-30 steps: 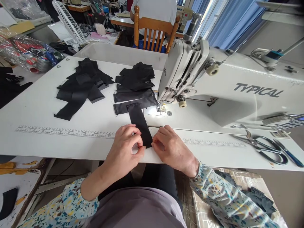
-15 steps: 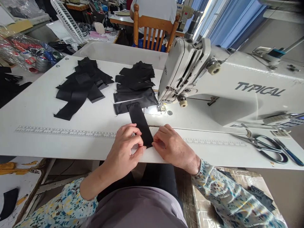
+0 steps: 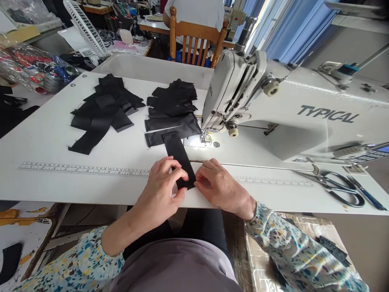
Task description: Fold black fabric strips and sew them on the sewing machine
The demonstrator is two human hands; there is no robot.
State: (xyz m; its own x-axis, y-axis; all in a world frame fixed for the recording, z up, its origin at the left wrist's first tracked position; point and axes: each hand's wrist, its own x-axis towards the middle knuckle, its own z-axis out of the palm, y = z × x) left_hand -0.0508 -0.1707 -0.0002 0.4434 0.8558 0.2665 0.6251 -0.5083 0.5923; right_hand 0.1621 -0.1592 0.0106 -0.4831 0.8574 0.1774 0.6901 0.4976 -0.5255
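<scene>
A black fabric strip [image 3: 177,152] lies aslant, its far end overlapping a crosswise strip [image 3: 154,139].

White, flat-topped worktable [image 3: 45,146] beneath the left hand [image 3: 162,182] and right hand [image 3: 223,186], running well out to both sides; raised pale panel [image 3: 136,67] along its far edge. Brown wooden chair [image 3: 196,30] with slatted back, straight beyond the hands, past the panel. Pale-topped table with wooden edge [image 3: 154,26] farther off, slightly left. Blue, pleated fabric curtains [image 3: 287,34] far beyond the right hand, to its right; bright strip of window light [image 3: 261,18] between them. Plain grey wall [image 3: 322,46] farther right. Small bright light patch [image 3: 194,140] beyond the gap between the hands. Floor mostly hidden.
</scene>
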